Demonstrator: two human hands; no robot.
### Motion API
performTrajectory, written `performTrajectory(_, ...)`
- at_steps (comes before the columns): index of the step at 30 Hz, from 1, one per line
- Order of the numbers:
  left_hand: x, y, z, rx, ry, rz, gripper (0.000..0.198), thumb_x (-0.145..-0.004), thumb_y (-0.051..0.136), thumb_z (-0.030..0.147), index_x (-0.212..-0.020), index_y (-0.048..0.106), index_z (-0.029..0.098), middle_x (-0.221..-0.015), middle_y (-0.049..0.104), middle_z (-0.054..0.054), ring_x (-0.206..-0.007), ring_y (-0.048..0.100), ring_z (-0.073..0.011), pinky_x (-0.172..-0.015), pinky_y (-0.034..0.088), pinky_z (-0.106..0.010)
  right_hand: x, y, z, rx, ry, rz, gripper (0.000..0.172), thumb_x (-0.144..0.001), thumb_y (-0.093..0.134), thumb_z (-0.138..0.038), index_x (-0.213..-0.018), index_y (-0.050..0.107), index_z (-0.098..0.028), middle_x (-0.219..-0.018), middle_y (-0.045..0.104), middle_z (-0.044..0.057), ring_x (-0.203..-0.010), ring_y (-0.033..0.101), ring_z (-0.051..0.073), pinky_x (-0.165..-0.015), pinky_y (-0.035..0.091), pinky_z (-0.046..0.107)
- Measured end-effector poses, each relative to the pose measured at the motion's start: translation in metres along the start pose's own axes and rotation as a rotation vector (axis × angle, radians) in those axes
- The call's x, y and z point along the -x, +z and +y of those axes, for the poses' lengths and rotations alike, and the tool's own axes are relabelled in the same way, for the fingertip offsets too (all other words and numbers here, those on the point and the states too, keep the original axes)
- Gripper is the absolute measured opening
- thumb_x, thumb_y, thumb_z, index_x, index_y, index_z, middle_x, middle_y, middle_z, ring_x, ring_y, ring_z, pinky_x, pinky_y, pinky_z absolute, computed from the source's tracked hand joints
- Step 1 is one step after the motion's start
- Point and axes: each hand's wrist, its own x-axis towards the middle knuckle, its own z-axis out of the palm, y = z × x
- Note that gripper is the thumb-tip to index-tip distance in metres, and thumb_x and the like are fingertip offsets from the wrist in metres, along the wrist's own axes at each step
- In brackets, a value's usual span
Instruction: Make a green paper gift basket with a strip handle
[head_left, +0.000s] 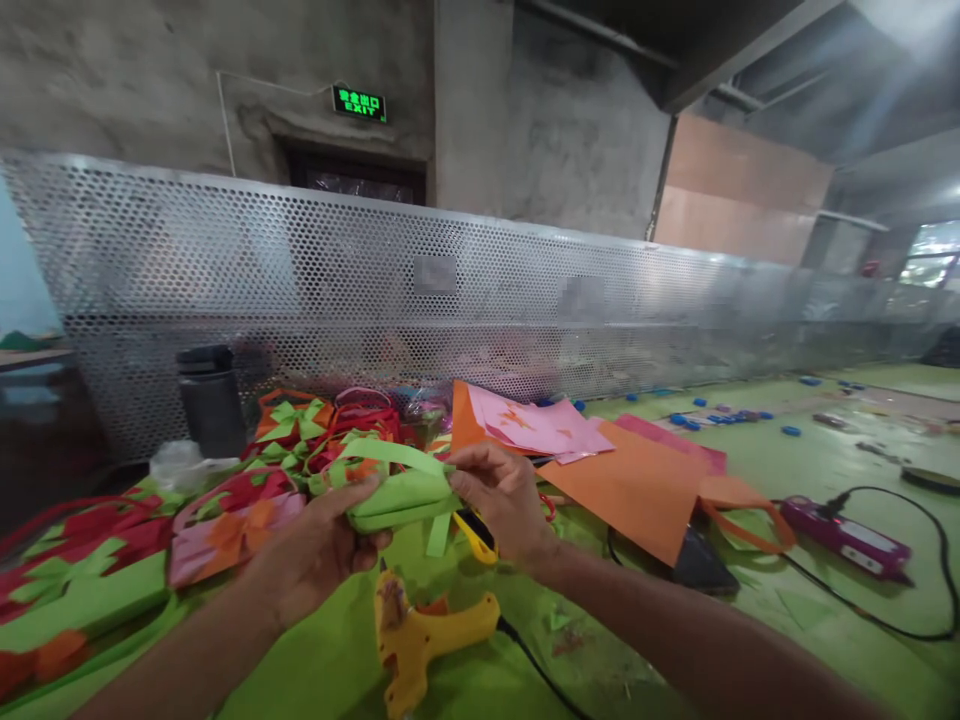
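Between my two hands is a small lime-green felt bag (405, 503) with a strap looping over its top. My left hand (319, 550) grips its left side, thumb on top and fingers curled beneath. At the right end, my right hand (506, 500) pinches the bag's edge where the strap meets it. Just below lies a yellow glue gun (431, 640), its nozzle pointing up and its black cord trailing to the right. Yellow-handled scissors (478, 538) lie partly hidden behind my right hand.
Finished felt bags with bows (232, 525) are heaped on the left, near a dark bottle (212, 400). Orange felt sheets (622, 480) and a pink sheet (525, 420) lie right of centre. A purple power strip (847, 540) with a cord sits at right. A perforated metal screen (495, 300) stands behind.
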Motion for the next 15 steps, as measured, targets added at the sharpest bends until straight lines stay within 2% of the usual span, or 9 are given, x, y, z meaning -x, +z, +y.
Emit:
performTrajectory(6, -0.0022, -0.0032, -0.0013, -0.014, 0.001, -0.033, 0.015, -0.075, 0.06, 0.022, -0.088, 0.055, 0.016, -0.065, 0.06, 0.0, -0.043, 0.055, -0.0113, -0.034, 0.04, -0.019, -0.0027, -0.0003, 0.0009, -0.101, 0.11, -0.044, 0.016, -0.067, 0.066, -0.03, -0.076, 0.063, -0.018, -0.066, 0.063, -0.001, -0.058, 0.057, 0.01, -0.057, 0.047, 0.024)
performTrajectory(15, -0.0004, -0.0001, 0.0, -0.046, 0.003, 0.004, 0.011, -0.076, 0.057, 0.017, -0.087, 0.055, 0.016, -0.066, 0.062, -0.001, -0.044, 0.058, -0.0131, -0.039, 0.047, -0.022, -0.002, -0.001, 0.0061, -0.105, 0.118, -0.071, 0.016, -0.064, 0.068, -0.029, -0.077, 0.064, -0.019, -0.069, 0.064, -0.001, -0.06, 0.057, 0.011, -0.059, 0.047, 0.024)
